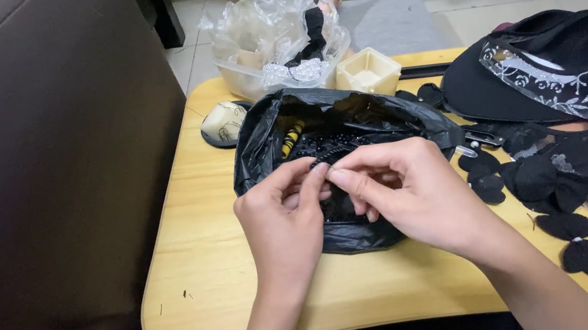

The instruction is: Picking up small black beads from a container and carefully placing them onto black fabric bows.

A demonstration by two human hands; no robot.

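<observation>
Holding black beads (330,143), black bag (259,147).

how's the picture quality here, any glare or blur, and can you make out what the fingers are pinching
Head view: soft, even light and sharp focus; glare only on the black plastic bag. Left hand and right hand meet fingertip to fingertip; whatever they pinch is too small and dark to tell.

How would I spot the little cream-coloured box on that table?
Start at the wooden table and look to its far edge, behind the open black plastic bag. The cream box sits right of the clear plastic container; it alone is small, opaque, pale and angular.
</observation>
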